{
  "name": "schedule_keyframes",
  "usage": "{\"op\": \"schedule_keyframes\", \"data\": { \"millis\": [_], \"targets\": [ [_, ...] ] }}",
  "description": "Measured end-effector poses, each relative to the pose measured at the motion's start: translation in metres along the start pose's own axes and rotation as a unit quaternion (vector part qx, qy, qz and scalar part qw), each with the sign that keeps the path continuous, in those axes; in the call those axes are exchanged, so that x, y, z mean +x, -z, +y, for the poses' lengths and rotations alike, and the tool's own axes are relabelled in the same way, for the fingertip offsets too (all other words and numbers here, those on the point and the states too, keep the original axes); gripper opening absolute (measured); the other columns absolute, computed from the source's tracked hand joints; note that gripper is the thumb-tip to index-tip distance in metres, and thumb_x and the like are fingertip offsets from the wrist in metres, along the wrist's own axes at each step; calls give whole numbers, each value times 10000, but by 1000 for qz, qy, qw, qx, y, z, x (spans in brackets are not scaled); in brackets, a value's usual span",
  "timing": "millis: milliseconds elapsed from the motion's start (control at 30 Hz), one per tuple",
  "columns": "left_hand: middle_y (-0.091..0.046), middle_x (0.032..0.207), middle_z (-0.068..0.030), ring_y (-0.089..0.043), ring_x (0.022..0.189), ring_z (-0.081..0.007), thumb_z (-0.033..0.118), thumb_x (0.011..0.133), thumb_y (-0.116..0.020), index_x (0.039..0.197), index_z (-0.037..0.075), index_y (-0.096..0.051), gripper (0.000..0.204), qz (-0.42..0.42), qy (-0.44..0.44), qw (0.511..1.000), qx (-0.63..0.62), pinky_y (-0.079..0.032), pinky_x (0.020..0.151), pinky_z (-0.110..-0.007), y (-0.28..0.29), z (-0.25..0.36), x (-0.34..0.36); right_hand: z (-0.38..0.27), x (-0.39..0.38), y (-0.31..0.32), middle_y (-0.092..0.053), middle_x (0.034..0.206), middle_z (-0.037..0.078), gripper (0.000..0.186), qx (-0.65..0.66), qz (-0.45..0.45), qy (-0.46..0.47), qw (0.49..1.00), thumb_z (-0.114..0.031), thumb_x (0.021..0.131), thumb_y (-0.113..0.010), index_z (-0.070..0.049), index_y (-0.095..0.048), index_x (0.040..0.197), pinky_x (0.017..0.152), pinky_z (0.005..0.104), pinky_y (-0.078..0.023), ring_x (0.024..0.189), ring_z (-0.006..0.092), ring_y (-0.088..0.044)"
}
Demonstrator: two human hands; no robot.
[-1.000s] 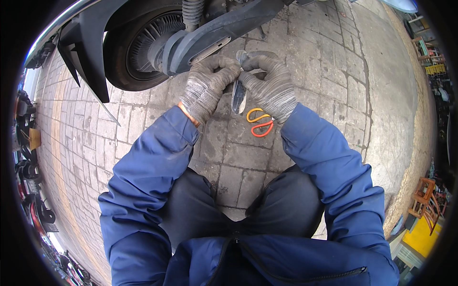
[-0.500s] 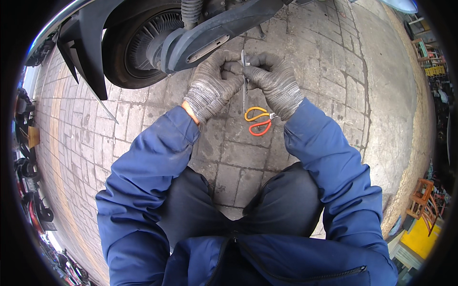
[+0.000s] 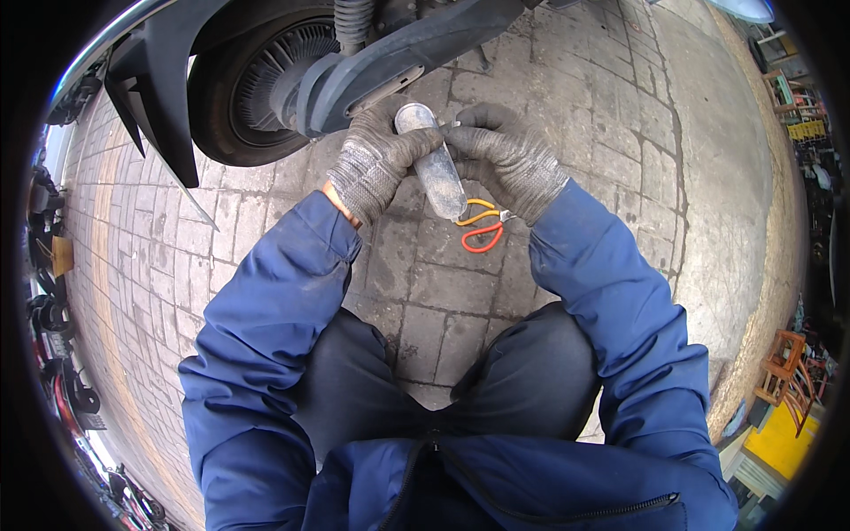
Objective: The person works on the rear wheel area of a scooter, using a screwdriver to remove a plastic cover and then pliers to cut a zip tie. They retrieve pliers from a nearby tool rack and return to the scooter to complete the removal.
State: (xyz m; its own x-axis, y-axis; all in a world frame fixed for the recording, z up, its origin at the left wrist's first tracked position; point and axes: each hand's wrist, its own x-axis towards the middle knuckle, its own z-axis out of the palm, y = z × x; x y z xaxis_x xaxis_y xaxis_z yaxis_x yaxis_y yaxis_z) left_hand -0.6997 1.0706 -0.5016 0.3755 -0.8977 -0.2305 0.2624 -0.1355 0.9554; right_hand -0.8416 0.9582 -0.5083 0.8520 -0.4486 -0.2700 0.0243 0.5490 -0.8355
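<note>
A thin oblong grey plate [image 3: 440,177] with rounded ends, its face smeared with dirt, is held up in front of me beside the scooter's rear wheel. My left hand [image 3: 376,155], in a grey knit work glove, grips its left side with the thumb laid across the face. At the opposite edge, the thumb and fingers of my right hand [image 3: 506,155], gloved alike, are pinched together on the plate's rim; some of those fingertips are hidden. Below the plate, scissors with one yellow-orange and one red handle [image 3: 482,241] lie on the paving, blades mostly out of sight under my right hand.
Above my hands is a scooter's rear wheel [image 3: 274,88], with a dark swingarm cover [image 3: 398,66] and a black mudguard [image 3: 168,97]. Paving bricks [image 3: 443,288] stretch beneath. A brown wooden stool [image 3: 781,363] and a yellow box [image 3: 779,442] stand at the right edge.
The plate has turned from edge-on to showing its broad face, its lower end tipped toward me. My left hand has shifted slightly left; the scissors have not moved.
</note>
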Motion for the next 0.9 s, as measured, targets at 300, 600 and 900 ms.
{"op": "schedule_keyframes", "data": {
  "millis": [300, 600, 900],
  "targets": [
    [-613, 1002, -120, -626, 863, -194, 62, 853, -605, 1140, -14, -527, 307, 23, -18, 999, -27, -555, 776, -316, 0, -4, 2, -3, 1, -4, -648, 852, 125, 216, -208, 91, 42, 973, -104, 824, -680, 51, -613, 960, 668, 306, -558, 745, 175, -644],
    [-612, 1004, -99, -618, 874, -172, 93, 866, -597, 1149, -17, -554, 306, 12, -28, 999, 13, -544, 790, -303, -1, -6, 2, 0, -1, -4, -665, 782, 116, 225, -374, 100, 123, 914, -149, 775, -713, 18, -653, 913, 660, 291, -516, 696, 153, -631],
    [-607, 972, -76, -596, 828, -140, 117, 865, -601, 1139, -1, -567, 300, 13, -34, 998, 54, -533, 740, -274, -3, -6, 2, -4, -4, -8, -646, 741, 84, 167, -469, 107, 138, 866, -132, 790, -702, 6, -653, 871, 647, 284, -504, 672, 137, -601]
  ]
}}
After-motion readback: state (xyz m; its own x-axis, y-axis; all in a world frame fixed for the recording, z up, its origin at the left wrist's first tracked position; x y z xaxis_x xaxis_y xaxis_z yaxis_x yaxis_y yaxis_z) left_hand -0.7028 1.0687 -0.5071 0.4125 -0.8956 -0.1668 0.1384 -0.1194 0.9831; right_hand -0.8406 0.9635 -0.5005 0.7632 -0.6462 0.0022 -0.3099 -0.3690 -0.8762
